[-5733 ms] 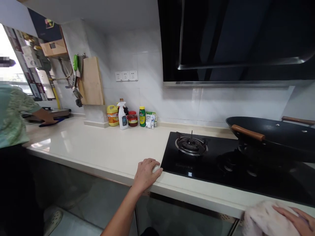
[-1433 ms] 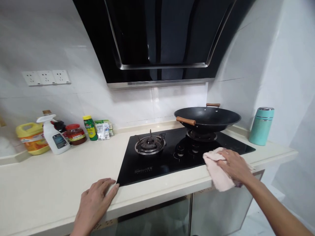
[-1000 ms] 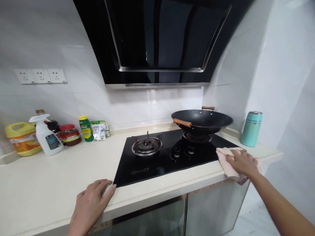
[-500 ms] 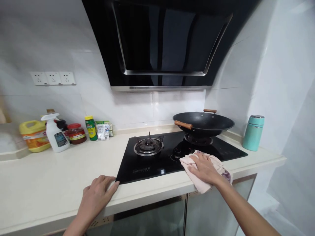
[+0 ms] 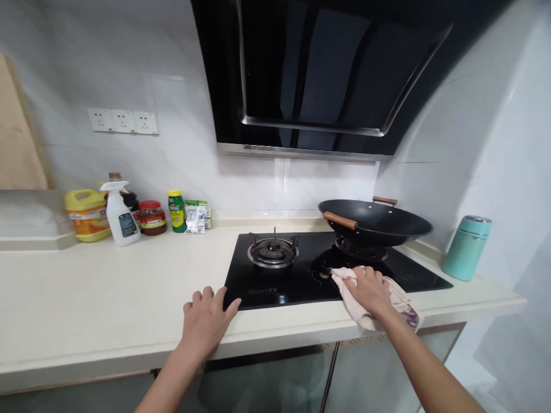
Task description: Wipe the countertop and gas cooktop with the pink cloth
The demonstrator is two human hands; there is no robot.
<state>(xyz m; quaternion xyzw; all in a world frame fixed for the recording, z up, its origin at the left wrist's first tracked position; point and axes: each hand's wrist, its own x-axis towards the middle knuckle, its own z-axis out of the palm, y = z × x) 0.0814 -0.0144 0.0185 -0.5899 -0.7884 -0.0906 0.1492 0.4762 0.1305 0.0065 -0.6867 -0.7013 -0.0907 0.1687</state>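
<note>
My right hand (image 5: 372, 289) lies over a pale pink cloth (image 5: 398, 295), fingers bent onto it. The cloth is bunched on the front right of the black glass gas stove (image 5: 297, 289), and part of it drapes onto the counter edge. Its left tip touches or nearly touches a control knob (image 5: 323, 271). At the stove's front left corner, my left hand (image 5: 205, 321) rests on the counter with fingers spread, holding nothing. Behind the cloth, a black wok (image 5: 383, 223) with wooden handles sits on the right burner. The left burner (image 5: 273, 250) is bare.
A turquoise flask (image 5: 467, 249) stands right of the stove. Along the back left wall are a white spray bottle (image 5: 121, 218), a yellow jug (image 5: 86, 221), a red-lidded jar (image 5: 152, 219), a green bottle (image 5: 176, 212) and packets (image 5: 196, 219). The range hood (image 5: 310, 74) overhangs the stove.
The view has turned left, so everything sits further right. My left hand's fingers have spread more by the stove corner. My right hand stays on the cloth, whose folds have shifted slightly.
</note>
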